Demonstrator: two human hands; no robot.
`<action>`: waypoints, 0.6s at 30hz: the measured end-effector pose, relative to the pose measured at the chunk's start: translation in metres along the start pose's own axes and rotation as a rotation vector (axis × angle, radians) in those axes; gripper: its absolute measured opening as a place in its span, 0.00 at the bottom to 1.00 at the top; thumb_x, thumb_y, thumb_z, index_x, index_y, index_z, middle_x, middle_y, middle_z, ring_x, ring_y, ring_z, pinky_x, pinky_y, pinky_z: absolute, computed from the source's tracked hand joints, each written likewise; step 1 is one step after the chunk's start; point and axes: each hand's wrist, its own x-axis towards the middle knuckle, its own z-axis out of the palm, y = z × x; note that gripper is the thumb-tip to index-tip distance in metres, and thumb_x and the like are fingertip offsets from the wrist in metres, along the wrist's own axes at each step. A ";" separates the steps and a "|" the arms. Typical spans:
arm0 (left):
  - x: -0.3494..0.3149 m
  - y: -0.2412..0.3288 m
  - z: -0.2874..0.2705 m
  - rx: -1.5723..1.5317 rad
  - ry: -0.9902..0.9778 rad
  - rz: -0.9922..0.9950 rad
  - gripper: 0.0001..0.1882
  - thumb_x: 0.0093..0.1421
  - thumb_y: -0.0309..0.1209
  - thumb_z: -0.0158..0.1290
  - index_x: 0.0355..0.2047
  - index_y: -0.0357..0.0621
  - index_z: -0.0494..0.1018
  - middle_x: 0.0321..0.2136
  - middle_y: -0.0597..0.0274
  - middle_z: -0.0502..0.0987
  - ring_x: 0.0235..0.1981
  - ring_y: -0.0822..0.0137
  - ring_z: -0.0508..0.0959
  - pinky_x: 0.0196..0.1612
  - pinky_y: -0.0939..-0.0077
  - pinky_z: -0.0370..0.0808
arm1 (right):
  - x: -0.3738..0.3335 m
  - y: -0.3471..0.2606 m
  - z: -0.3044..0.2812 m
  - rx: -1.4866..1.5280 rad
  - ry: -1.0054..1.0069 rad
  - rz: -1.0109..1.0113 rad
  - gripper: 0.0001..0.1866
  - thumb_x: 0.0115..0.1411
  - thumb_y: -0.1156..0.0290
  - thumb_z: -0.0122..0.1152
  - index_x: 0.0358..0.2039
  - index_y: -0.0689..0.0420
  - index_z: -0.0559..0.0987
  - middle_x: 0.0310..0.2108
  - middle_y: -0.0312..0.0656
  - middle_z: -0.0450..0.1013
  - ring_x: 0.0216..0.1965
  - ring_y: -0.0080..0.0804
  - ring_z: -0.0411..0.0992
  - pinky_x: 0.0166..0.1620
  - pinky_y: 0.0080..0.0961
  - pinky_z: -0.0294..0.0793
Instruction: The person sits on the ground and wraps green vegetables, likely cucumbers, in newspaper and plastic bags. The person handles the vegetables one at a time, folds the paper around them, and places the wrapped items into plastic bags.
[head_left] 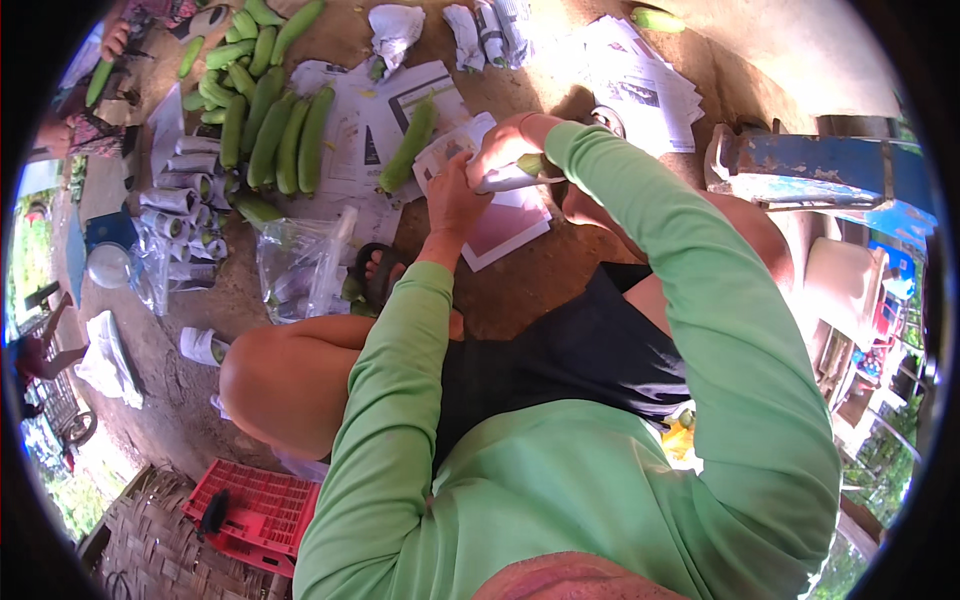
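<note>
Between my two hands is a long green gourd, partly wrapped in a sheet of printed paper. My left hand is closed around the wrapped end, with fingers pressed on the paper. On the other side my right hand grips the roll from above, its fingers partly hidden. Another gourd lies bare on the printed sheets just beyond my left hand. Below the hands, a sheet with a pink panel rests on the ground.
Many bare gourds lie piled at the far left, beside a stack of paper-wrapped ones. Clear plastic bags stand nearer. More paper and a blue bench are at right; a red crate sits lower left. Another person's hand shows far left.
</note>
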 end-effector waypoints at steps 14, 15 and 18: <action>0.007 -0.009 -0.097 -1.318 0.044 -0.517 0.16 0.63 0.36 0.61 0.50 0.48 0.75 0.33 0.62 0.79 0.27 0.69 0.77 0.27 0.77 0.71 | -0.008 -0.035 0.035 0.591 0.389 -0.427 0.49 0.56 0.28 0.63 0.61 0.61 0.77 0.48 0.50 0.79 0.52 0.38 0.75 0.51 0.37 0.77; 0.006 -0.014 -0.106 -1.401 -0.076 -0.491 0.16 0.64 0.37 0.60 0.50 0.48 0.75 0.33 0.61 0.79 0.27 0.69 0.77 0.28 0.77 0.71 | -0.008 -0.040 0.046 0.718 0.311 -0.373 0.49 0.57 0.27 0.62 0.60 0.60 0.78 0.47 0.49 0.80 0.51 0.37 0.76 0.50 0.37 0.76; 0.001 -0.024 -0.133 -1.576 -0.197 -0.480 0.18 0.66 0.43 0.58 0.50 0.47 0.75 0.35 0.59 0.80 0.31 0.65 0.80 0.33 0.74 0.78 | -0.023 -0.061 0.051 0.707 0.206 -0.500 0.45 0.60 0.28 0.60 0.59 0.58 0.79 0.45 0.45 0.80 0.46 0.35 0.75 0.48 0.36 0.75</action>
